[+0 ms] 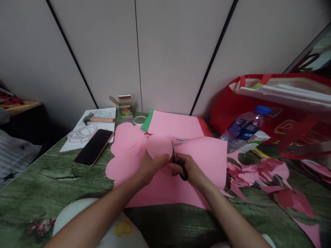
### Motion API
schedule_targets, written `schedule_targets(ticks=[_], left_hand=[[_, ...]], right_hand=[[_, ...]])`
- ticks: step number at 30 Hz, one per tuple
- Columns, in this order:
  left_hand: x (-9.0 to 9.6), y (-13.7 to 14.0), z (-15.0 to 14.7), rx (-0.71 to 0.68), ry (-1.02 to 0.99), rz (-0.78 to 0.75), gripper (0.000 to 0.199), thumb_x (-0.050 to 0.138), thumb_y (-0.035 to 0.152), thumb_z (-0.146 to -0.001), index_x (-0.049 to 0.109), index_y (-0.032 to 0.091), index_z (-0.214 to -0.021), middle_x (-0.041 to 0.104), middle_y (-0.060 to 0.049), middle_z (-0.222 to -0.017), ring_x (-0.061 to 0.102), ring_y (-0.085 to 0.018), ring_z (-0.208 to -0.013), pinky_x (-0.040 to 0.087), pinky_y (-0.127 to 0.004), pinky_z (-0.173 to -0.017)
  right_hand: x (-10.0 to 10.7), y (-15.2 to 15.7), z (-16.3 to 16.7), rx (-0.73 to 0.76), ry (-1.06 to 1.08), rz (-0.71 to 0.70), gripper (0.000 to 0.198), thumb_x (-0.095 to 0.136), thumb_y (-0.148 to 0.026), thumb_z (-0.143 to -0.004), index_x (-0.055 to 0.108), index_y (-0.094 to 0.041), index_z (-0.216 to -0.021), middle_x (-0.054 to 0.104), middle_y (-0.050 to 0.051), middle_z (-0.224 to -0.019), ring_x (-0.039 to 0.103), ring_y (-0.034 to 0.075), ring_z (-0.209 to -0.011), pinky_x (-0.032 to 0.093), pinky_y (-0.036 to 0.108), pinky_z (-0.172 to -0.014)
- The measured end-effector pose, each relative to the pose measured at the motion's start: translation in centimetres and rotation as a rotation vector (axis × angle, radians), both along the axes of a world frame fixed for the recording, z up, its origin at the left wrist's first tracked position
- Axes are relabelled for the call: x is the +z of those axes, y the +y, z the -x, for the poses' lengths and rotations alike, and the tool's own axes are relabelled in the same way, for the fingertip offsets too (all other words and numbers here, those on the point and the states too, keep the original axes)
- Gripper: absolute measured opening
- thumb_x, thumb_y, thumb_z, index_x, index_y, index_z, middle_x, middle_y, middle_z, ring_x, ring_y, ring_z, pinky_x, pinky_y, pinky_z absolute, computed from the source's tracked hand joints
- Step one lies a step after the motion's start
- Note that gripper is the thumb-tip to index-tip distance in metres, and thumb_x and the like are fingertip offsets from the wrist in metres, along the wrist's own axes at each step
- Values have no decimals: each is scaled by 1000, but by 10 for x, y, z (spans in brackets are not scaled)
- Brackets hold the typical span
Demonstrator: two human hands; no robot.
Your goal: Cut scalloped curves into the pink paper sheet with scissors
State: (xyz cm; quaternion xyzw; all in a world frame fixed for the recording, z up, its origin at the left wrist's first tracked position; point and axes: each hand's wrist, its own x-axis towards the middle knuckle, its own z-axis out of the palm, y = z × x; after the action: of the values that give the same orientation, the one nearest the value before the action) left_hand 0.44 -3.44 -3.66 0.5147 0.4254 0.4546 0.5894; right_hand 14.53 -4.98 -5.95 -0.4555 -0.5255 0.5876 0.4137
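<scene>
My right hand (184, 167) is closed round the black handles of a pair of scissors (182, 168), whose blades point away from me at the edge of a pink paper piece. My left hand (152, 167) pinches that pink paper (159, 146), which has a rounded outline left of the blades. A larger part of pink sheet (207, 158) curls up to the right of the scissors. Beneath both hands lie more pink sheets (160, 196). To the left, several cut round pink pieces (126, 137) overlap in a pile.
Pink scraps (258, 175) litter the right side. A water bottle (243, 127) leans by a red bag (274, 117). On the left are a phone (94, 147), a hammer (99, 119) and beads (82, 133). A small open box (126, 108) stands by the wall.
</scene>
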Motion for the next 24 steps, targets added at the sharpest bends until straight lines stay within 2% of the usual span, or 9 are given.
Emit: schedule_targets(ticks=[9, 24], left_hand=[[-1, 1, 1, 4, -21, -23, 5, 54, 15, -63, 49, 15, -62, 46, 5, -50, 41, -8, -46, 33, -21, -43], [-5, 2, 2, 11, -69, -55, 8, 51, 12, -62, 46, 17, -59, 41, 6, -51, 36, -7, -47, 32, -22, -45]], right_hand=[[5, -1, 2, -14, 9, 8, 19, 65, -31, -63, 53, -16, -64, 46, -7, -47, 44, 8, -43, 40, 26, -48], [-9, 0, -1, 11, 56, -14, 17, 62, -30, -68, 52, -16, -67, 43, -7, -47, 43, 8, -42, 43, 27, -48]])
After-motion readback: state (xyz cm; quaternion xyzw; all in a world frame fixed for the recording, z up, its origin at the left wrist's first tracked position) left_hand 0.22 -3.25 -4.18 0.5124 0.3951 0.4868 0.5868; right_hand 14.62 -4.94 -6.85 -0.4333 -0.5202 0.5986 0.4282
